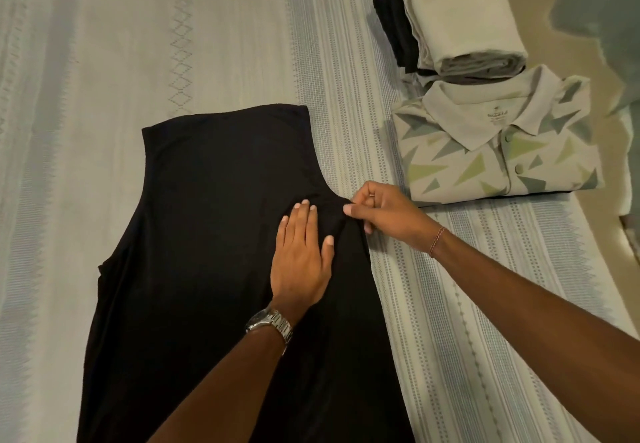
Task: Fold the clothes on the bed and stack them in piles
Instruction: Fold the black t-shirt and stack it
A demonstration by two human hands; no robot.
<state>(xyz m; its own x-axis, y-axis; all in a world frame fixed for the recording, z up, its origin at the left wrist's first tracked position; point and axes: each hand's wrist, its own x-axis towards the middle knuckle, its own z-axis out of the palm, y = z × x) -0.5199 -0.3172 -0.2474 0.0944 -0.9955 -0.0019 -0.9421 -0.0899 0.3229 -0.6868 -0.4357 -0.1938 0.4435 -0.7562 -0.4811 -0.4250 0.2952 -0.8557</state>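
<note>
A black sleeveless garment (214, 235) lies spread flat on the striped bed cover (173, 44), its top end pointing away from me. My left hand (301, 255), with a metal watch on the wrist, presses flat on the cloth near its right armhole, fingers straight. Just to the right, my right hand (384, 214) pinches the armhole edge of the black garment between thumb and fingers, bunching the cloth a little.
At the right, a folded polo shirt with a green and grey triangle print (498, 152) lies on the bed. Behind it stands a pile of folded clothes (457, 17), white on top, grey and black beneath. The bed's right edge runs close past them.
</note>
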